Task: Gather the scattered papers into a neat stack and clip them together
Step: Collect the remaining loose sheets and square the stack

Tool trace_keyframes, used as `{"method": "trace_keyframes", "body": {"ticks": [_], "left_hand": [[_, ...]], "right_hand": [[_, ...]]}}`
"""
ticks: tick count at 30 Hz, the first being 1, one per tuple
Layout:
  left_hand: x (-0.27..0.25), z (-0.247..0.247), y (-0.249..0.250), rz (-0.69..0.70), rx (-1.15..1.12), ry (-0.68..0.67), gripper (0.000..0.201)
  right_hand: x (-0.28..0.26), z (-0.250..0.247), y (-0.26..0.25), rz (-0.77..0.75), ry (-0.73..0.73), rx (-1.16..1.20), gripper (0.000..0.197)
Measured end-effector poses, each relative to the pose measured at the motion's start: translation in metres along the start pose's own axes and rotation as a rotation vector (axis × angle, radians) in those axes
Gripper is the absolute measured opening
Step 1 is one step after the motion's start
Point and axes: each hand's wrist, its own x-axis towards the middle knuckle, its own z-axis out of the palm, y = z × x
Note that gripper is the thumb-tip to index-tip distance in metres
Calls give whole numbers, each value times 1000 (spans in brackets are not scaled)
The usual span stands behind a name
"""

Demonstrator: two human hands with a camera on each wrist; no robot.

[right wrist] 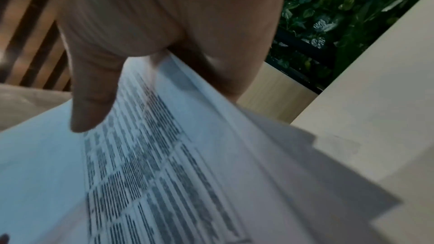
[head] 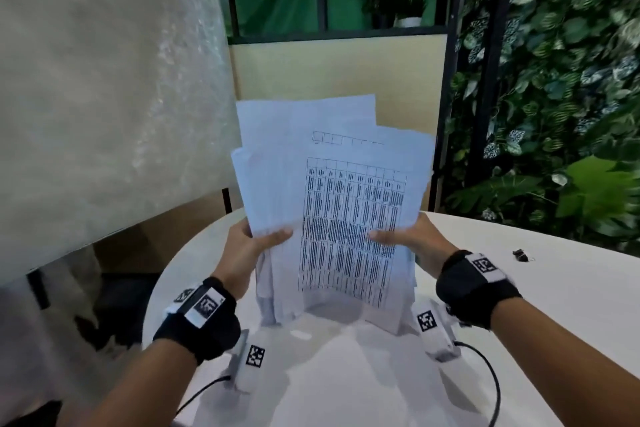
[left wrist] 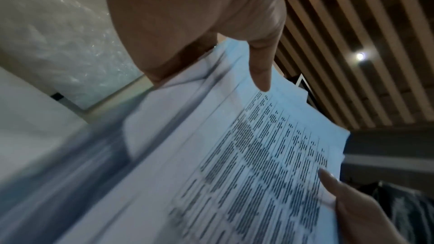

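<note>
Left hand [head: 247, 246] and right hand [head: 412, 236] grip the uneven papers [head: 332, 191]; we should tap them square on the counter [head: 519, 305], clip [head: 522, 255] at 3 o'clock.

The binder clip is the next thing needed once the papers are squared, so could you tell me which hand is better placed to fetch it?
Right hand, probably: the binder clip lies on the table on its side.

Papers [head: 332, 184]: a loose sheaf of white sheets, held upright on its lower edge on the table [head: 519, 288]. Sheets are misaligned, top corners fanned at differing heights. The front sheet bears a printed table in black. Clip [head: 522, 255]: small, black, lying on the table well right of the papers.
</note>
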Motion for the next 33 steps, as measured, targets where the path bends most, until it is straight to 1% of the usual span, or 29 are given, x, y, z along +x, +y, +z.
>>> {"method": "trace_keyframes", "body": {"ticks": [1, 3, 4, 5, 6, 9, 11, 13, 15, 16, 17, 19, 21, 22, 23, 24, 25, 27, 28, 30, 33], "left_hand": [[2, 2, 6, 14, -2, 6, 90], [6, 10, 20, 65, 27, -2, 77], [8, 15, 28, 84, 45, -5, 71], [10, 20, 34, 99, 56, 5, 67], [11, 24, 41, 113, 62, 22, 63], [11, 31, 47, 174, 98, 87, 51], [7, 26, 39, 191, 91, 161, 46], [-2, 21, 26, 168, 108, 203, 43], [-12, 20, 16, 115, 110, 191, 38], [-15, 20, 18, 100, 100, 188, 38], [-16, 21, 23, 105, 95, 187, 40], [-11, 24, 41, 160, 89, 190, 52], [-3, 32, 62, 212, 61, 242, 67], [2, 36, 72, 205, 33, 291, 67], [7, 41, 80, 184, 6, 332, 59], [11, 47, 85, 158, -9, 370, 56], [16, 51, 88, 127, -12, 406, 67], [19, 59, 94, 49, -17, 483, 105], [20, 59, 97, 30, -14, 531, 111], [25, 59, 103, -4, -18, 603, 106], [34, 56, 115, -25, -3, 643, 90]], "right_hand": [[3, -1, -2, -11, 26, 17, 68], [5, 2, -15, -21, 56, 53, 81], [8, 3, -19, -39, 57, 55, 78], [10, 5, -24, -55, 56, 50, 65], [11, 8, -29, -72, 45, 32, 58], [18, 15, -31, -116, 113, 11, 67], [16, 13, -19, -103, 151, 62, 66], [9, 11, -6, -51, 121, 51, 61], [2, 11, 7, 2, 21, -10, 71], [-2, 13, 7, 9, -7, -44, 77], [-2, 12, 5, 1, -5, -69, 75], [0, 14, -10, -49, 40, -72, 59], [6, 16, -26, -122, 103, -31, 47], [10, 18, -34, -164, 120, -7, 47], [14, 20, -37, -190, 126, 12, 52], [17, 24, -39, -209, 117, 20, 56], [19, 28, -38, -209, 112, 6, 61], [20, 33, -31, -209, 133, -37, 69], [20, 35, -27, -206, 159, -44, 74], [20, 34, -23, -201, 194, -29, 79], [19, 30, -23, -183, 178, -20, 67]]}}
